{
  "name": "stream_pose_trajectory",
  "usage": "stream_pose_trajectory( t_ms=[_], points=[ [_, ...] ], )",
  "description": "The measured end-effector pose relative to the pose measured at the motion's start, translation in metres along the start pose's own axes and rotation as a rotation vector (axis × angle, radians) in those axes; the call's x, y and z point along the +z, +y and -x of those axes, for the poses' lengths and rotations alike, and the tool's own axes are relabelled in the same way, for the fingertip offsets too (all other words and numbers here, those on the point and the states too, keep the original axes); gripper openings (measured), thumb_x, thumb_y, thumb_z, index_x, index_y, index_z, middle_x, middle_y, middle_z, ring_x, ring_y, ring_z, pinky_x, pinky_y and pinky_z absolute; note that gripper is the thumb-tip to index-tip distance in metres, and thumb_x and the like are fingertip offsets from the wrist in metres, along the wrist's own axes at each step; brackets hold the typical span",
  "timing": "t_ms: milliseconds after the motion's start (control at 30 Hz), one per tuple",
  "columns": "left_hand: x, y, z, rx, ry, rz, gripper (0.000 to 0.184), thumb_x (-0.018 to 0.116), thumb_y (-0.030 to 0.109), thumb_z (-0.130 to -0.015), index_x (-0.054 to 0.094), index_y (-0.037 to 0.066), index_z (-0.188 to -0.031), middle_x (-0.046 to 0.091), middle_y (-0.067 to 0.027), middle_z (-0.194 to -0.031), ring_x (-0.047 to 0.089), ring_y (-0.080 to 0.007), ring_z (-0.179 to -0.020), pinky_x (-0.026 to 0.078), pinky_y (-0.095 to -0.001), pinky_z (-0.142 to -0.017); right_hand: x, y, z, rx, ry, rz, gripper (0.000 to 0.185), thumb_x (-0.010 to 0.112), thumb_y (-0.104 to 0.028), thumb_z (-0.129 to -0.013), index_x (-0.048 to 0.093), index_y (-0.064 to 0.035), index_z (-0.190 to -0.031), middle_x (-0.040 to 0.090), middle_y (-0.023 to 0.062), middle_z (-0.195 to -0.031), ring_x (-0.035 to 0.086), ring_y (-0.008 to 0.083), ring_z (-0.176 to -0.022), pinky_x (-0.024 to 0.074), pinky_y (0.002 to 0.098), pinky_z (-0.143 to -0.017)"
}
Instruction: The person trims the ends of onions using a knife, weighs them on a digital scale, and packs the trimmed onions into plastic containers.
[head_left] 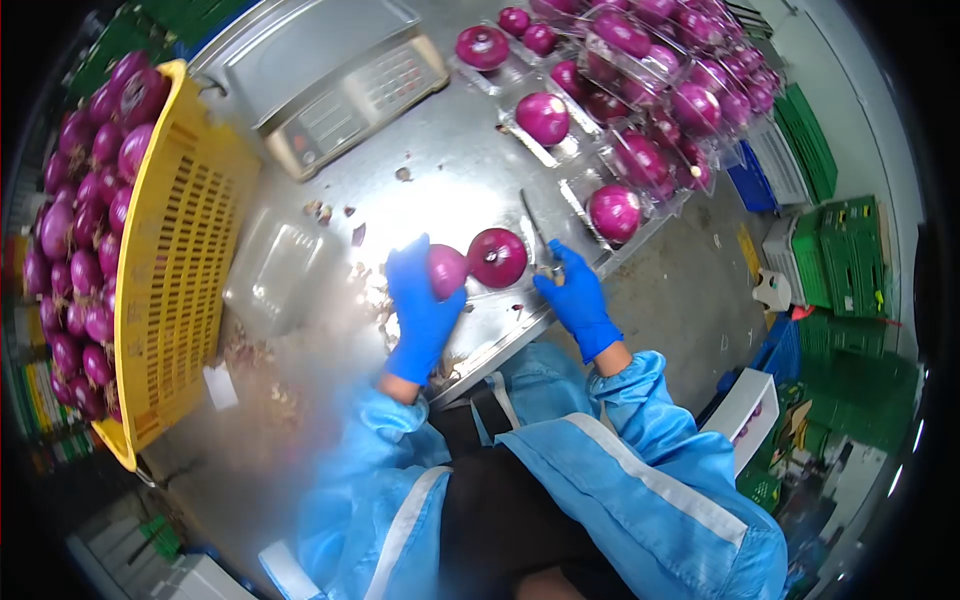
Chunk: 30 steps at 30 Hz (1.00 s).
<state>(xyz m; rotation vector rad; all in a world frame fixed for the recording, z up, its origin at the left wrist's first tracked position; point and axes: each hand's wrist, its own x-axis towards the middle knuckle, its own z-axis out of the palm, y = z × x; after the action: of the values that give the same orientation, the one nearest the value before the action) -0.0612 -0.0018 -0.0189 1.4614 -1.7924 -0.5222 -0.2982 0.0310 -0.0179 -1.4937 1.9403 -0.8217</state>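
Steel table [465, 150], 1 scale [330, 85] | left hand [422, 312]: fingers gripping 1 red onion [447, 271] | right hand [580, 300]: fingers around 1 knife [534, 220] | 1 loose onion [497, 257] between

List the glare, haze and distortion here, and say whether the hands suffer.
Head view: the yellow basket bows near the dark border; white glare washes the metal table beyond the left hand; haze veils the left sleeve and floor beside it; that hand and the right hand look legible.

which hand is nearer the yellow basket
Left: the left hand holds an onion right of the yellow basket; the right hand is farther right, past a second onion.
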Motion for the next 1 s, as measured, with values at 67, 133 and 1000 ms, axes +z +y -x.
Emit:
stream_pose_trajectory(
  t_ms=[67,133,1000],
  points=[
    [-0.004,0.003,0.002,-0.077,0.002,0.089,0.073,0.077,0.019,-0.069,0.044,0.000,-0.132,0.045,-0.0213,-0.130,0.041,-0.0374,-0.126,0.032,-0.0466,-0.106,0.002,0.009,-0.001,0.083,-0.109,-0.066,0.047,0.072,-0.023,-0.078,0.059,-0.0028,-0.117,0.064,0.0169,-0.108,0.063,0.0299,-0.100,0.0488,0.0362,-0.088],
    [-0.014,0.007,0.007,-0.103,0.001,0.096,0.085,0.073,0.008,-0.069,0.034,0.006,-0.144,0.037,-0.0189,-0.139,0.035,-0.0342,-0.131,0.032,-0.0430,-0.109,0.005,0.009,-0.006,0.122,-0.232,-0.117,0.047,0.071,-0.024,-0.077,0.058,-0.0023,-0.116,0.063,0.0197,-0.107,0.063,0.0329,-0.098,0.0494,0.0386,-0.086],
    [-0.094,0.043,-0.151,-0.599,-0.029,0.750,0.055,0.061,0.015,-0.082,0.048,-0.005,-0.131,0.051,-0.0183,-0.133,0.054,-0.0272,-0.116,0.045,-0.0344,-0.095,-0.228,-0.096,-0.479,0.291,0.064,-1.495,0.010,0.055,-0.008,-0.078,0.048,-0.0089,-0.071,0.050,0.0065,-0.061,0.045,0.0161,-0.050,0.0327,0.0312,-0.040]
  ],
)
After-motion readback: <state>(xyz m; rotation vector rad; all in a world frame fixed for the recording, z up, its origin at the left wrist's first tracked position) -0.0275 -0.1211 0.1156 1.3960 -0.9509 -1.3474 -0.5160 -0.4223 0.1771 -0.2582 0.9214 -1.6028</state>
